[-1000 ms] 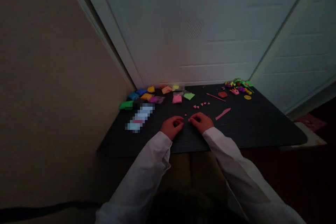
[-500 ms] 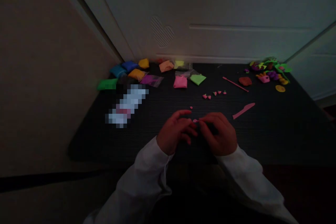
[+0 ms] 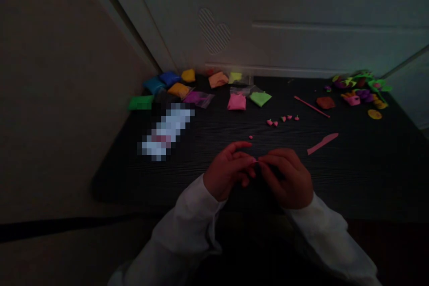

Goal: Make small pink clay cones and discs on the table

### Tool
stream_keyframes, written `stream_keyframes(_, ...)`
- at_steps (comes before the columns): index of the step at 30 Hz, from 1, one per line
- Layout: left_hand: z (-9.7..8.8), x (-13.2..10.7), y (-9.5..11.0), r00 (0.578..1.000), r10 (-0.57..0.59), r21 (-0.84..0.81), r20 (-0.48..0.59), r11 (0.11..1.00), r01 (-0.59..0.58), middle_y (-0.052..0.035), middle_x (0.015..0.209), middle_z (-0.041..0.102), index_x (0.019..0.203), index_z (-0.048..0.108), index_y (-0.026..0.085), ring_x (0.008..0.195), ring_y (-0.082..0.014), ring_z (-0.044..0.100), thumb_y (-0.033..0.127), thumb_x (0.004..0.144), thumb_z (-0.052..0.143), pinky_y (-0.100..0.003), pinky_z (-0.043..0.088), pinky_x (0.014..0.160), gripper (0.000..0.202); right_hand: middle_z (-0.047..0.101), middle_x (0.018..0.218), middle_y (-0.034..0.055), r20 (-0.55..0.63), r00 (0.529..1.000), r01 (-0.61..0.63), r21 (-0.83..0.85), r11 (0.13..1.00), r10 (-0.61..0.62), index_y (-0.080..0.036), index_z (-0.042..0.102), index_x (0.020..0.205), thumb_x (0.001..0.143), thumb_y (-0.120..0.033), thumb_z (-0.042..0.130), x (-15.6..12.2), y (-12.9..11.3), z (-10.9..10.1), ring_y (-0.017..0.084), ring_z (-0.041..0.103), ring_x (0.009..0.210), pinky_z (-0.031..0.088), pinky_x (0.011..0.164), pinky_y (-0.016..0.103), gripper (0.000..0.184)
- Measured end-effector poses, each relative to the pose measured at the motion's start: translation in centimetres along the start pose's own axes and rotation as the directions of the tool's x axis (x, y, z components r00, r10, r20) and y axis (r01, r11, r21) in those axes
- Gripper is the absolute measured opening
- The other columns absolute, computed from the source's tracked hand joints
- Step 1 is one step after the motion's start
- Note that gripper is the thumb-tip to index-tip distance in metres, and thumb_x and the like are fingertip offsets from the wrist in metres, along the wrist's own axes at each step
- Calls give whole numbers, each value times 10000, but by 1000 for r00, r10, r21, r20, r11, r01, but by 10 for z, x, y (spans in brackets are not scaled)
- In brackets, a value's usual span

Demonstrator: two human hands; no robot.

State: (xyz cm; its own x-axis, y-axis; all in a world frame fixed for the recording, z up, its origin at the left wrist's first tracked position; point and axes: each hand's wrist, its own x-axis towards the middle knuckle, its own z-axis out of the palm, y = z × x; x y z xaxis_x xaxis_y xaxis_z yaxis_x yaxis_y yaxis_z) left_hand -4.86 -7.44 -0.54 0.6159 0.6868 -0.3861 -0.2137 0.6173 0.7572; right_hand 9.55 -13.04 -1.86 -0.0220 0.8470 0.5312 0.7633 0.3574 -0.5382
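Observation:
My left hand [image 3: 228, 170] and my right hand [image 3: 288, 178] meet fingertip to fingertip above the dark table [image 3: 368, 174]. Together they pinch a tiny pink clay bit [image 3: 254, 159], mostly hidden by the fingers. A single pink crumb [image 3: 250, 137] lies just beyond the hands. Farther back sits a short row of small pink clay pieces [image 3: 282, 119]. A pink plastic knife [image 3: 322, 143] lies to the right of my right hand, apart from it.
Several coloured clay bags [image 3: 187, 91] lie along the back left edge, with a pink bag [image 3: 236, 101] and a green bag [image 3: 260, 98] nearer the middle. A thin pink stick [image 3: 311, 106], a brown lump [image 3: 325, 103] and finished clay figures [image 3: 360, 89] are at the back right. A white door stands behind.
The view has tilted down and closer. My hands have drawn together and nearer to me, lifting the pink bit between their fingertips.

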Motion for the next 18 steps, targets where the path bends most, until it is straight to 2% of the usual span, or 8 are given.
stream_keyframes(8,-1,0,-1,1000,16,-29,-15,999,-16,8,696,492,992,426,181,516,-67,485,216,632,573,-159,336,374,391,535,801,46,-5,1000,17,11,1000,-17,-186,570,850,679,-139,540,0,-1,0,148,498,770,424,674,314,180)
stream_keyframes(12,-1,2,-1,999,30,-7,-43,1000,-30,11,693,500,966,444,177,513,-66,492,229,615,588,-169,351,395,383,538,811,49,-26,1000,-14,31,999,15,-192,568,844,687,-154,530,1,-1,-1,148,502,773,425,682,314,167)
stream_keyframes(14,-2,3,0,997,50,65,-62,997,-46,8,693,501,944,447,170,518,-70,496,243,615,587,-170,359,398,365,541,807,49,-49,997,-49,52,997,51,-191,567,832,693,-163,521,2,-1,-2,151,505,776,426,685,317,150)
stream_keyframes(18,-7,7,1,986,139,337,-94,936,-100,7,670,492,927,432,155,508,-73,498,277,627,571,-170,378,398,352,548,773,45,-128,983,-123,96,988,135,-185,561,797,708,-172,495,5,2,-4,153,507,765,424,685,317,112)
